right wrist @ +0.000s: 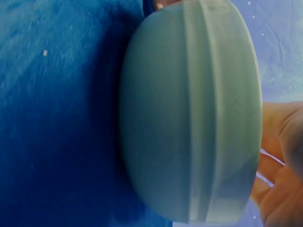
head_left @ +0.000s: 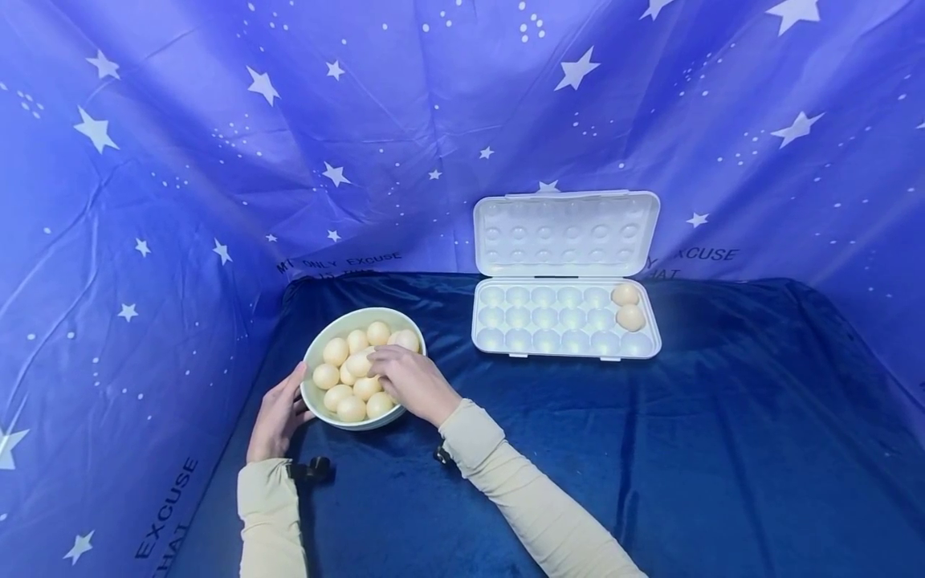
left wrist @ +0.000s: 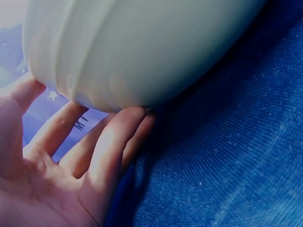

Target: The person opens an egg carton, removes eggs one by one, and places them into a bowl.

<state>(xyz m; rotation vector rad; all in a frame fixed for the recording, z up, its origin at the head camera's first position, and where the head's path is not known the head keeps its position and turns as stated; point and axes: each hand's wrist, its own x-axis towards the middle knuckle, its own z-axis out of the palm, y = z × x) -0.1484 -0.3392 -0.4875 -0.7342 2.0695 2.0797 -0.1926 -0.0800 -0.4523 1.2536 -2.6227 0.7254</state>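
Observation:
A pale green bowl (head_left: 312, 401) full of cream-coloured eggs (head_left: 336, 351) stands on the dark blue cloth, left of centre. Over the pile, my right hand (head_left: 413, 380) pinches an egg (head_left: 358, 363) between its fingertips. In the right wrist view this hand (right wrist: 279, 189) shows beyond the bowl's rim, and the wall (right wrist: 161, 113) hides the egg. My left hand (head_left: 277, 416) steadies the bowl from the left. Its spread fingers (left wrist: 106, 146) touch the bowl's outer wall (left wrist: 142, 52) low down in the left wrist view, with the thumb up near the rim.
An egg carton (head_left: 499, 351) lies at the back right, its lid (head_left: 567, 213) raised against the curtain. Two eggs (head_left: 631, 318) sit in its rightmost column, at the back and middle. A blue star-patterned curtain (head_left: 405, 120) encloses the back and sides of the cloth-covered surface (head_left: 549, 449).

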